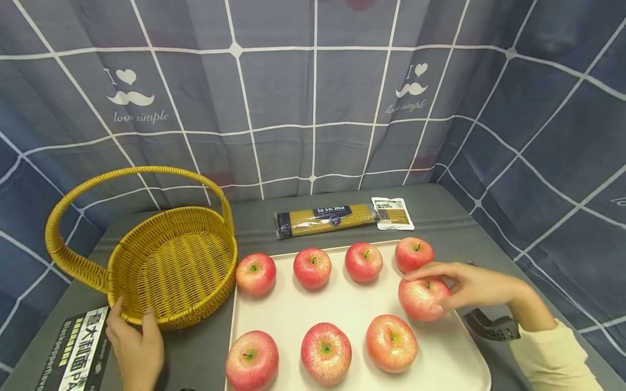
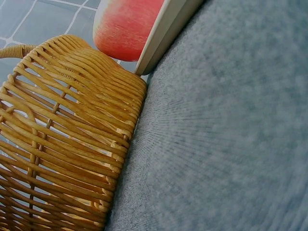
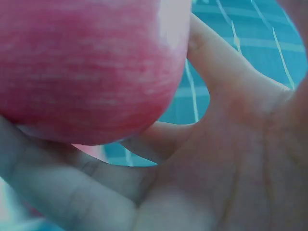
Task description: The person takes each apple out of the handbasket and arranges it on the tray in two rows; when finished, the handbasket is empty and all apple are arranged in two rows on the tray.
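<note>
At the right side of the white tray (image 1: 359, 304), my right hand (image 1: 471, 288) holds an apple (image 1: 424, 298) between thumb and fingers. In the right wrist view the red apple (image 3: 91, 67) sits in the curled fingers, the palm apart from it. My left hand (image 1: 137, 345) grips the near rim of the yellow wicker basket (image 1: 181, 271), its thumb and forefinger tips over the edge. The basket has a tall arched handle and nothing inside. The left wrist view shows the woven side of the basket (image 2: 67, 130), with no fingers visible. Several other apples (image 1: 326, 353) stand in two rows on the tray.
Behind the tray lie a pack of spaghetti (image 1: 327, 219) and a small white-and-brown pouch (image 1: 393, 213). A black box (image 1: 73, 350) with printed lettering is at the front left. Blue checked curtains (image 1: 279, 92) hang around the grey tabletop (image 1: 254, 217).
</note>
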`<state>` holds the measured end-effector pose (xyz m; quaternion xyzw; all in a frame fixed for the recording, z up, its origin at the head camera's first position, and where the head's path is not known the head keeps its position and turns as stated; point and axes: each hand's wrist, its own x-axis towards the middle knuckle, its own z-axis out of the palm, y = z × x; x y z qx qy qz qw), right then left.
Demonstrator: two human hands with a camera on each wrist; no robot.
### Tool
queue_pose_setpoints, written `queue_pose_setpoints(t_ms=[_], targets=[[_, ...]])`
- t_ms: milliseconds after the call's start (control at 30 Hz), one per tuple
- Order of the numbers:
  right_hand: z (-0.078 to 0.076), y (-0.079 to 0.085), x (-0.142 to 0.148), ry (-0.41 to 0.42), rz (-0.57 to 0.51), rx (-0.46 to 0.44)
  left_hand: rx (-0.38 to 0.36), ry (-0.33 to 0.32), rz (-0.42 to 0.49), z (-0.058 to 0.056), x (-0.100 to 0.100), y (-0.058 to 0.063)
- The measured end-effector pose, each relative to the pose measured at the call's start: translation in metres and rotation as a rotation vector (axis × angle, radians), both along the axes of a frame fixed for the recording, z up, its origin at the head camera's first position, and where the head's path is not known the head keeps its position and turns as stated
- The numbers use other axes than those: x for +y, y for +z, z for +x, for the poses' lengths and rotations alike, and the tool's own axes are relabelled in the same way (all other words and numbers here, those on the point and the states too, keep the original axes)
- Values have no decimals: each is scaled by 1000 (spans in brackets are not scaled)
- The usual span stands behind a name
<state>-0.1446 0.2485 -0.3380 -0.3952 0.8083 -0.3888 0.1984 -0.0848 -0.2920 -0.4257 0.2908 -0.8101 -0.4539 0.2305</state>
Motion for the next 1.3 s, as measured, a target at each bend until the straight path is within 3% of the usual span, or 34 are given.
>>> queue_pose_setpoints(t_ms=[133, 267, 367, 500, 633, 900, 1167, 1300], targets=[[22, -28, 27, -56, -84, 28, -8, 7, 2, 0, -3, 2], [49, -48, 33, -204, -41, 144, -40, 0, 2, -1, -4, 1], [66, -56, 30, -321, 26, 249, -47, -8, 7, -1, -4, 0], [79, -63, 21, -407, 54, 414, -28, 3, 5, -1, -4, -1], [88, -67, 10, -509, 87, 491, -12, 21, -6, -1, -5, -1], [95, -76, 1, -648, 138, 501, -40, 24, 8, 0, -6, -1], [97, -77, 1, -661, 145, 468, -103, 46, 73, 6, 6, 10], [99, -76, 1, -654, 137, 464, -79, 84, 86, 12, 14, 17]])
